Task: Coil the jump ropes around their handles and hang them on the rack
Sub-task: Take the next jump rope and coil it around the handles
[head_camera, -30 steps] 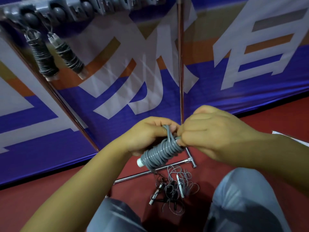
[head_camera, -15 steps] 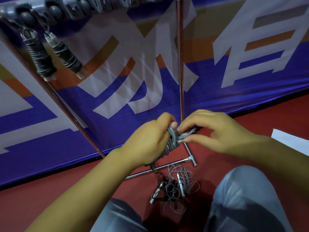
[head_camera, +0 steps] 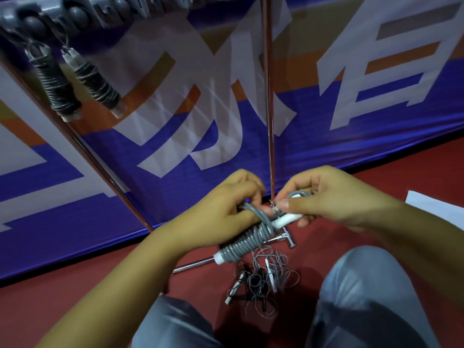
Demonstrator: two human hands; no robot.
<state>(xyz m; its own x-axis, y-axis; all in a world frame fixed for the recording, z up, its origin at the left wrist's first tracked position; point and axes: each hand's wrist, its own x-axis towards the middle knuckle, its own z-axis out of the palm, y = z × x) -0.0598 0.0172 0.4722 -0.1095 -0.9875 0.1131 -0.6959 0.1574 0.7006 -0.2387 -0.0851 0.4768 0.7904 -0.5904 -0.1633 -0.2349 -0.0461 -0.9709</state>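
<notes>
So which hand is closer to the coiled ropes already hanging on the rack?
Left. The left hand sits below-right of the hanging ropes; the right hand is farther right.

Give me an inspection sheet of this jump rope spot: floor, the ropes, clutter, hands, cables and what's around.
Surface: red floor, carrying the rack's chrome base bar.
Job's things: grey coiled rope on white handles, held in both hands; two dark coiled ropes hanging from the rack bar; loose ropes tangled on the floor.
Clutter: white sheet at right.
Grippers: left hand grips the coil's upper end; right hand pinches a white handle.
Cables: nothing seen.
Surroundings: blue, white and orange banner behind; grey-trousered knees below.
</notes>
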